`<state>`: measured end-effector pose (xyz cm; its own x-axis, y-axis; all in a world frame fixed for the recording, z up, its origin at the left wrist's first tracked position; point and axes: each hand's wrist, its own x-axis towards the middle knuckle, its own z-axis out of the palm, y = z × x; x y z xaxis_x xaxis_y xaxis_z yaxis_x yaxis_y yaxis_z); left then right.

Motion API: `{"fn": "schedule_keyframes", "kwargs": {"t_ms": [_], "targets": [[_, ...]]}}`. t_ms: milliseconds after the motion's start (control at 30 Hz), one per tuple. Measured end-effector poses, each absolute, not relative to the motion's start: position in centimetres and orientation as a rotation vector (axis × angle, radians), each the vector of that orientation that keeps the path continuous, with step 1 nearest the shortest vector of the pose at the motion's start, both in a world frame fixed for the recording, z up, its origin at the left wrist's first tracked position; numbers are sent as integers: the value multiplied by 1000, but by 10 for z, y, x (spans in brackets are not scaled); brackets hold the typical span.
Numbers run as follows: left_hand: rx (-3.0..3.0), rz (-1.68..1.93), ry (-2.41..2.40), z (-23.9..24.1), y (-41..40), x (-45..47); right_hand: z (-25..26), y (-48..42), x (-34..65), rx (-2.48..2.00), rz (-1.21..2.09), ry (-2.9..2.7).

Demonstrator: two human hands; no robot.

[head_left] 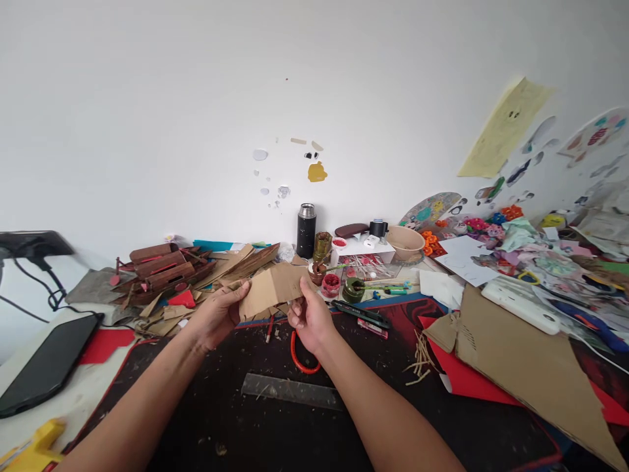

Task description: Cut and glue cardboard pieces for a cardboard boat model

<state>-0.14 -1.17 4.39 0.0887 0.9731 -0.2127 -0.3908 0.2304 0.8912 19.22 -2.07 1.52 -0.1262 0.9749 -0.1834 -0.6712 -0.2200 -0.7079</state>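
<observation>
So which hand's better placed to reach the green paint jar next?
Right, likely: the right hand is nearer the green paint jar; the left hand sits across the cardboard both hold.

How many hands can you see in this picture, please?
2: the left hand holds the left end of the creased cardboard piece, the right hand its right end. No others show.

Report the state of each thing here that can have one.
Left hand: gripping
Right hand: gripping
Held cardboard: creased, raised
Black flask: upright
Front red paint jar: open
Green paint jar: open
Beige bowl: upright
Clear ruler: lying flat
Large cardboard sheet: lying partly over red paper
Black device: lying flat, power state unclear
</observation>
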Motion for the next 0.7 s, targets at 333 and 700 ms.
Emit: {"fn": "schedule_keyframes", "kwargs": {"t_ms": [333,700], "targets": [[881,1303,1093,42,1,-14,15,-21,192,-742,1855,-495],[1308,1145,1298,36,-4,-9,14,-27,190,-663,1841,-586]]}}
